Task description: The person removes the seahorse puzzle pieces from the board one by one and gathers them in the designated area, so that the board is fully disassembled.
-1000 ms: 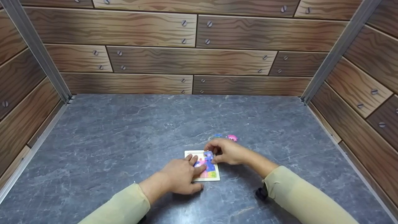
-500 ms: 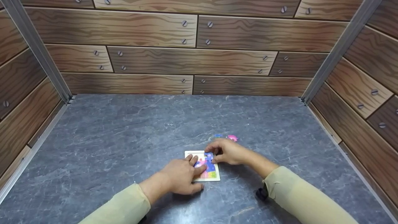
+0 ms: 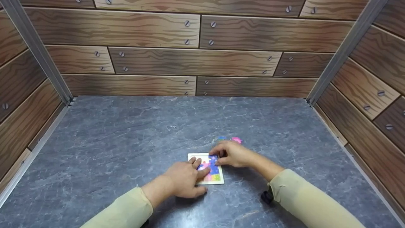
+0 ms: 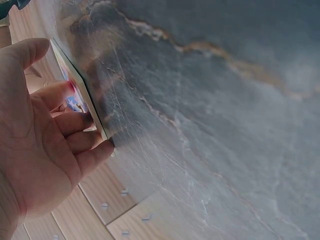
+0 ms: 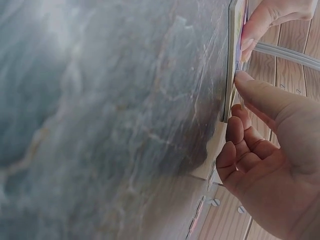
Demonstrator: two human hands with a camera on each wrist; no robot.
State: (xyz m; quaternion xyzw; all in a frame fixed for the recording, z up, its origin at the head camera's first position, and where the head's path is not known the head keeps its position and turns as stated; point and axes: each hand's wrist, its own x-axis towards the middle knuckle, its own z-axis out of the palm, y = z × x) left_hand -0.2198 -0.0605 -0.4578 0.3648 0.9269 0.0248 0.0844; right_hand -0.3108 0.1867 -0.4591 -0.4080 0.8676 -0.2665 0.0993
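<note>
- Two hands over one small puzzle board (image 3: 205,183), flat on the grey tabletop (image 3: 126,142), a little right of centre and towards the near side.
- Head view: left hand (image 3: 186,179) lies across the board's left part, fingers spread apart, forefinger resting on the printed face.
- Head view: right hand (image 3: 232,154) at the far right corner; fingers bent, thumb and forefinger pinching a blue piece (image 3: 213,159). Firmness of pinch: cannot tell.
- Handling (judged): board thin, light, stiff; apt to slide on the smooth top unless held down. Pieces small, flat, hard, perhaps slick. Best taken by opposite edges; board best steadied at its pale rim.
- Head view, around: blue-green piece (image 3: 222,138) and pink piece (image 3: 236,139) just beyond the right hand, which stands between them and the board. Left hand hides much of the board's left side. Plank-patterned walls (image 3: 152,61) at far side, left and right.
- Left wrist view: board nearly edge-on, slim; fingers apart, reaching over its face and edge. Little of the print shows.
- Right wrist view: thumb at the board's edge, remaining fingers curled alongside; piece itself not clearly visible.
</note>
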